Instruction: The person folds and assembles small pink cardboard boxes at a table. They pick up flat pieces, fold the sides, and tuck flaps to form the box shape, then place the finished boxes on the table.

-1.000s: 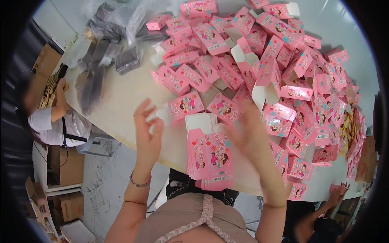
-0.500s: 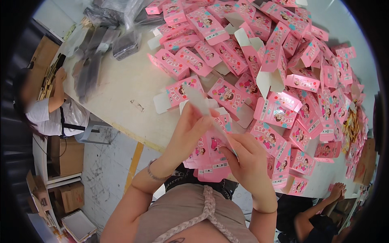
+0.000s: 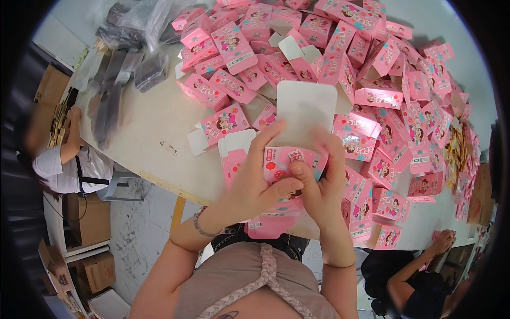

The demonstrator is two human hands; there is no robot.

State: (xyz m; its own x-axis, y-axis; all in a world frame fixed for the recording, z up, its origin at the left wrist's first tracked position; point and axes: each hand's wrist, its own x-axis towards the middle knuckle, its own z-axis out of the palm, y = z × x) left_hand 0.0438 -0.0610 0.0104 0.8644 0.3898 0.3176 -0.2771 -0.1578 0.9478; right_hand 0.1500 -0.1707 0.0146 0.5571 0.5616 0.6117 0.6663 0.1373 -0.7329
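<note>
Here, label by label:

Carton: a pink carton (image 3: 289, 170) with its white flap standing open toward 12 o'clock is held up over the near table edge, in the middle of the view; its lower end hangs past the edge toward the person's lap.

Left hand: the left hand (image 3: 255, 183) grips the carton from 9 o'clock, fingers curled over its upper left corner and thumb laid across the printed face.

Right hand: the right hand (image 3: 321, 183) is closed on the carton from 3 o'clock, thumb pressing the face beside the left thumb, fingers wrapped behind.

Second carton: another pink carton (image 3: 234, 151) with a white flap lies just at 10 o'clock of the left hand, partly hidden by it.

Heap: the pile of pink cartons (image 3: 372, 80) fills the table from 12 through 4 o'clock, crowding right up to the right hand.

Open room: the bare tabletop (image 3: 154, 127) lies at 9 to 10 o'clock of the hands, running down to the near edge.

Far corner: grey plastic-wrapped packs (image 3: 122, 69) sit at 10 o'clock, well apart from the hands.

Others: a seated person in a white top (image 3: 69, 165) is at 9 o'clock beyond the table's end; another person's hands (image 3: 443, 239) rest at 4 o'clock below the table edge.
</note>
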